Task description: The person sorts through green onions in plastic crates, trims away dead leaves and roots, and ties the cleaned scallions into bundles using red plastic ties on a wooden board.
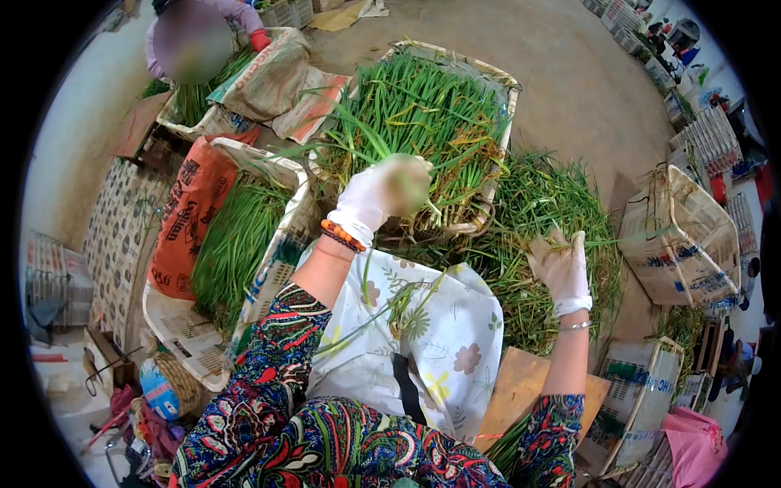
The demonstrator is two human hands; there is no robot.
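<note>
My left hand (386,191), in a white glove and partly blurred, is closed around a few green chives (374,140). Their blades stick out toward the far left, and pale stem ends show at the near right. Beneath and beyond it, a white plastic crate (514,102) is packed with long chives (431,106), some leaves yellowed. At the right, my gloved right hand (561,262) hovers at a loose heap of green and straw-coloured leaves (545,195). Its thumb stands apart from the fingers, with a thin green blade beside it.
A patterned white apron (464,325) covers my lap, with a few strands on it. Left stands another crate (183,337) of greens with an orange sack (195,211). Another person (195,37) works at the far left. A crate (683,236) lies tilted at the right, near a wooden board (508,386).
</note>
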